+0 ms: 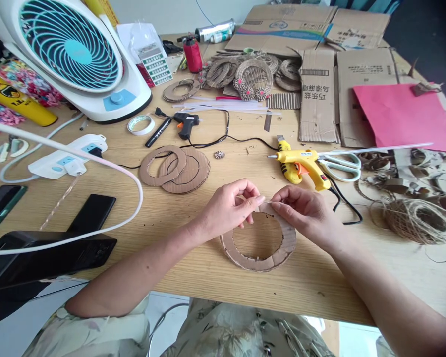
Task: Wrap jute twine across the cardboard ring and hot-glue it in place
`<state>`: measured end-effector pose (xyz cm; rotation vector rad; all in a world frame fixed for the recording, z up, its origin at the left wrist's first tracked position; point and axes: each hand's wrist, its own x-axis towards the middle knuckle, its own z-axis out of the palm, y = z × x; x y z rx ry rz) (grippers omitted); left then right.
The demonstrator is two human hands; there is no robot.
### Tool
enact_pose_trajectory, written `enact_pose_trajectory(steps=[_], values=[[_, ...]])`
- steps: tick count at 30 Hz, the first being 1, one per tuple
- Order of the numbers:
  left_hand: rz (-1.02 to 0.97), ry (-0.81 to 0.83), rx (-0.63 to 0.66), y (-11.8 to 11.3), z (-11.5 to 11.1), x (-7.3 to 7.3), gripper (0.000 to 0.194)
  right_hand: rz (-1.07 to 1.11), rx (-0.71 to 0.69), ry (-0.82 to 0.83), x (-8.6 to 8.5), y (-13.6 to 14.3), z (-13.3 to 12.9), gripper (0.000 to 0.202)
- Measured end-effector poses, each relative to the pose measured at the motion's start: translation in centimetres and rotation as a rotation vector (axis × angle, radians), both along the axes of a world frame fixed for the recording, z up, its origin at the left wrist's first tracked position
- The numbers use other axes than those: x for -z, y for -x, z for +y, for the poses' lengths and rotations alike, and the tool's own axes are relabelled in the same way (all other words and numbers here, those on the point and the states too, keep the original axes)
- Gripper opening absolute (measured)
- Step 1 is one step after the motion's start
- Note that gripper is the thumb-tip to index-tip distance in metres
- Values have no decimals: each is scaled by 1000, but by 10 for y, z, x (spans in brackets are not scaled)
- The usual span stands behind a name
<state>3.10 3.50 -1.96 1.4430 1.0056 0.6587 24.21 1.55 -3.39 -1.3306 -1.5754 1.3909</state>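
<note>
1. Brown cardboard ring (289, 239) on the pale wooden table (171, 213), five o'clock!
2. Left hand (235, 206) and right hand (307, 210), nearly closed at its twelve o'clock, seemingly pinching a thin pale strand (267, 202)!
3. Yellow plastic glue gun (302, 158) lies at the ring's one o'clock.

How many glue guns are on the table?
2. A black glue gun lies beside the marker; a yellow glue gun lies beyond the right hand. Others might be hidden.

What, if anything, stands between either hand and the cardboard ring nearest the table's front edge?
Nothing visible: the left hand and right hand are both at the far side of the cardboard ring. The yellow glue gun lies beyond the right hand, not between.
</note>
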Motion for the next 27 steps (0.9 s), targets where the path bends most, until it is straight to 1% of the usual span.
enact_pose_trajectory(steps=[3,6,9,12,15,20,23,27], values=[[-1,-26,12,-2,0,4,22,-31,-37,-23,-2,3,-1,30],[-28,-18,-49,-2,1,9,23,-47,-58,-51,-4,0,1,36],[-75,37,-94,0,2,11,25,-32,-51,-69,-2,-5,3,34],[-71,77,-60,0,4,11,25,-40,-56,-64,1,-5,3,30],[-29,57,-19,-2,4,10,24,-79,-57,-66,1,-1,2,29],[-10,54,-22,-2,3,13,23,-125,-63,-94,-2,-1,3,32],[-69,89,-76,2,5,17,25,-246,-30,-167,-7,-13,4,35],[-76,124,-150,10,9,18,25,-487,53,-327,-18,-36,5,28]])
